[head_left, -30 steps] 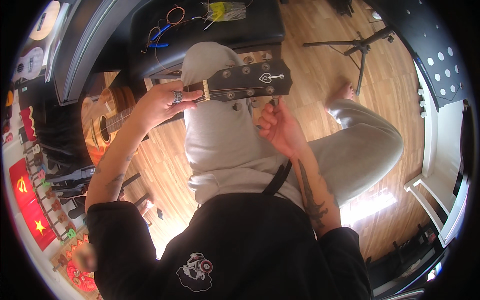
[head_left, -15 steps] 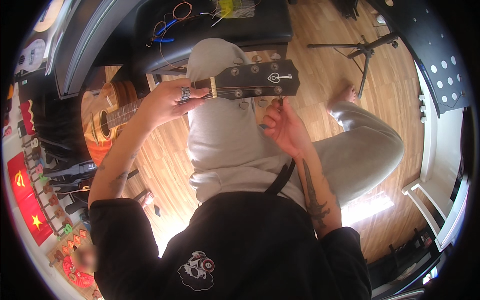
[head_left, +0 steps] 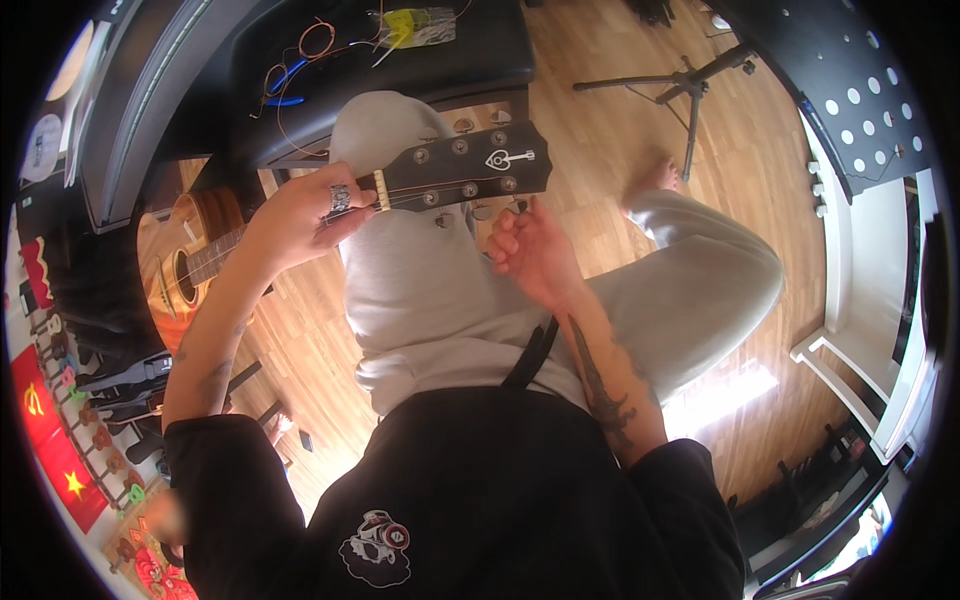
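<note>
An acoustic guitar (head_left: 183,270) lies with its neck across my left thigh and its black headstock (head_left: 470,172) pointing right. My left hand (head_left: 295,215), with a ring on one finger, is closed around the neck just behind the pale nut (head_left: 381,190). Some fingers are hidden behind the neck. Strings run past the nut to the metal posts, and a copper-coloured one reaches the near row. At the headstock's near right edge, my right hand (head_left: 537,258) pinches a tuning peg (head_left: 519,205). My fingers partly cover that peg.
On the black bench (head_left: 490,60) beyond lie coiled string (head_left: 317,40), a blue-handled tool (head_left: 287,88) and a clear packet (head_left: 425,27) with something yellow. A black tripod stand (head_left: 690,80) stands at the far right, near a perforated black panel (head_left: 850,110).
The whole view has shifted, so the guitar and both hands appear farther left. My right hand stays at the same tuning peg with its fingers turned slightly. My left hand keeps its hold.
</note>
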{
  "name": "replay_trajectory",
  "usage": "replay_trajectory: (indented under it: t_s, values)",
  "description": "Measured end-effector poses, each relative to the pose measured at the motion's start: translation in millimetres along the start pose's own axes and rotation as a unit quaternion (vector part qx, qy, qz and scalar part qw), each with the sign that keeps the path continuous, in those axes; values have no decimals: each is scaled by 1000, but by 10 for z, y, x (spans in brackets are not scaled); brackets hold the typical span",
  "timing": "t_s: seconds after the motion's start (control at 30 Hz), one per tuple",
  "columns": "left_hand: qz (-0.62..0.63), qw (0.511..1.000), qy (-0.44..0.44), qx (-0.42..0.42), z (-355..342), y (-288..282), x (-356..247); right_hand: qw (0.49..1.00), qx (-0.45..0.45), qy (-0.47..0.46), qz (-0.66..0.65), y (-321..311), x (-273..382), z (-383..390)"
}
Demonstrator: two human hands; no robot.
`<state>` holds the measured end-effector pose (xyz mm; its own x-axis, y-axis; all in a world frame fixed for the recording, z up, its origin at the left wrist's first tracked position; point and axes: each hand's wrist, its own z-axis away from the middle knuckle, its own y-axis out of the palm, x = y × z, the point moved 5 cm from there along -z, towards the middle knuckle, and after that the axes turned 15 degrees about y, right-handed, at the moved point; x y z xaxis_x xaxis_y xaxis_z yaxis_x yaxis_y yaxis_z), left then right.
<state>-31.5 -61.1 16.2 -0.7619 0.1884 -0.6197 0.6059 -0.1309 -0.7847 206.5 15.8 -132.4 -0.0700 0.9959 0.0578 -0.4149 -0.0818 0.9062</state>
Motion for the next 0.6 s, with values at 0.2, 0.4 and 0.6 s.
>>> replay_trajectory:
  t_s: [0.2,0.4,0.6]
  values:
    - [-73,995,-16,62,-87,-38,-108,999,-36,-33,3,-54,-14,-40]
    - [-12,1000,-12,18,21,11,18,793,-334,-261,438,145,289,232]
    - [46,994,-90,-32,-122,92,-41,799,-325,-272,426,150,298,219]
